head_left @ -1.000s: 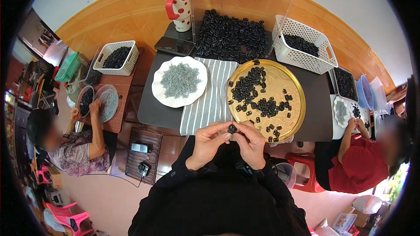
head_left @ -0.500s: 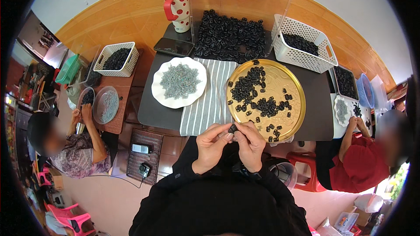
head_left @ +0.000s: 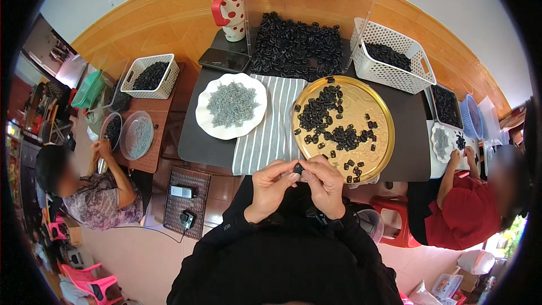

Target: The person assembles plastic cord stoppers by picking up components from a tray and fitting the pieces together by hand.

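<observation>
While both hands meet just in front of the table's near edge, we find one small black piece (head_left: 298, 168) held at the fingertips, above the lap. The left hand (head_left: 269, 189) pinches it from one side, thumb and forefinger narrowed onto it; the right hand (head_left: 325, 186) closes in the same narrow pinch from the other side. We judge that this two-sided hold steadies so small a part and brings it near the eyes. We cannot tell whether a second, smaller part sits between the fingertips.

On the dark table (head_left: 411, 141), the round gold tray (head_left: 361, 99) stands ahead of the right hand. Loose black parts (head_left: 319, 114) lie spread on it, probably so that single ones are easy to pick out; its raised rim likely stops them from rolling off. To the left, a scalloped white plate (head_left: 206, 93) bears a heap of small grey pieces (head_left: 232, 104), apart from the black ones, presumably to prevent mixing. Between plate and tray lies a striped cloth (head_left: 261, 144). At the back, we see the clear bin (head_left: 371, 14) and the white basket (head_left: 389, 76), both holding more black parts, apparently as bulk stock outside the nearer working area.
</observation>
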Demonstrator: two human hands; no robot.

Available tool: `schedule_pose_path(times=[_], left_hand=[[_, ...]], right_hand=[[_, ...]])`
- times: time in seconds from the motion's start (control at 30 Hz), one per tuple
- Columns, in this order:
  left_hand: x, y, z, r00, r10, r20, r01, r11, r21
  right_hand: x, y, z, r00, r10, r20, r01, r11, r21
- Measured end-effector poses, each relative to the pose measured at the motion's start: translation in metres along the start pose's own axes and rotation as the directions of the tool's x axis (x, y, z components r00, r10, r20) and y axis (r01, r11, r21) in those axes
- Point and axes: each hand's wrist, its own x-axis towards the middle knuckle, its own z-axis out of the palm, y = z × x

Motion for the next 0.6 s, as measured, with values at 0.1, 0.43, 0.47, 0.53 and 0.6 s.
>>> schedule_pose_path(times=[0.1, 0.43, 0.47, 0.53, 0.6], left_hand=[[-0.0007, 0.0004, -0.0005, 1.000, -0.008, 0.001, 0.008, 1.000, -0.013], [0.0006, 0.0015, 0.0002, 0.999, -0.032, -0.038, 0.030, 0.999, -0.044], [0.0008, 0.0014, 0.0000, 0.998, -0.037, -0.043, 0.035, 0.998, -0.050], [0.0016, 0.0020, -0.0037, 0.998, -0.065, -0.017, 0.063, 0.994, -0.093], [0.0036, 0.0036, -0.0046, 0.996, -0.088, 0.006, 0.088, 0.987, -0.134]], right_hand=[[0.0032, -0.0010, -0.0060, 0.997, 0.002, 0.072, -0.002, 1.000, 0.000], [0.0036, -0.0059, -0.0050, 0.987, -0.119, 0.106, 0.137, 0.973, -0.188], [0.0032, -0.0065, -0.0043, 0.987, -0.118, 0.105, 0.136, 0.973, -0.189], [0.0025, -0.0077, -0.0020, 0.989, -0.102, 0.103, 0.119, 0.978, -0.171], [0.0000, -0.0047, -0.0008, 0.989, -0.117, 0.092, 0.132, 0.976, -0.176]])
